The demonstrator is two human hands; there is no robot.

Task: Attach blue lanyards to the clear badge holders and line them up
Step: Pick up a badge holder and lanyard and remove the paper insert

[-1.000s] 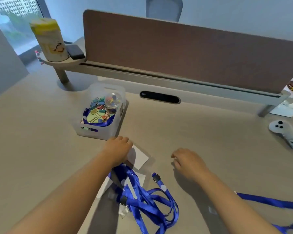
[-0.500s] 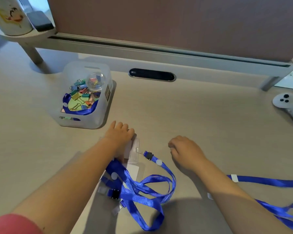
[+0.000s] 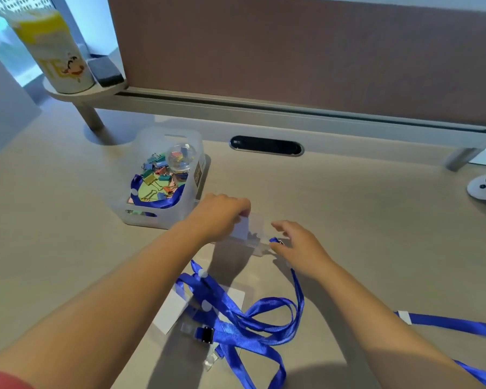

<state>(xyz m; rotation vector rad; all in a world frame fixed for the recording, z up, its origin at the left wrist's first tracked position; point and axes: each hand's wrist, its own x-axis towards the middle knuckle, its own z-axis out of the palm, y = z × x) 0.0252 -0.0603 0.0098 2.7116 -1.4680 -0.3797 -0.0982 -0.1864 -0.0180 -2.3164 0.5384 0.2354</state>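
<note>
A clear plastic badge holder (image 3: pixel 249 230) is held just above the tan desk (image 3: pixel 376 220), near a see-through box of colourful clips (image 3: pixel 163 181). The left hand (image 3: pixel 222 214) pinches its top edge. The right hand (image 3: pixel 298 245) pinches the black clip end (image 3: pixel 278 242) of a blue ribbon lanyard (image 3: pixel 298 290). This looks like the joining step. Next, the clip must go through the holder's slot.

This is an office workstation. A long beige desk (image 3: pixel 376 220) is closed along its far edge by a brown fabric privacy screen (image 3: pixel 292 51) on a grey rail, with an oval cable grommet (image 3: pixel 265 146) just in front. A translucent bin (image 3: pixel 152 217) of coloured binder clips (image 3: pixel 157 181) sits toward the far left, below a small raised corner shelf (image 3: pixel 87 92).
</note>
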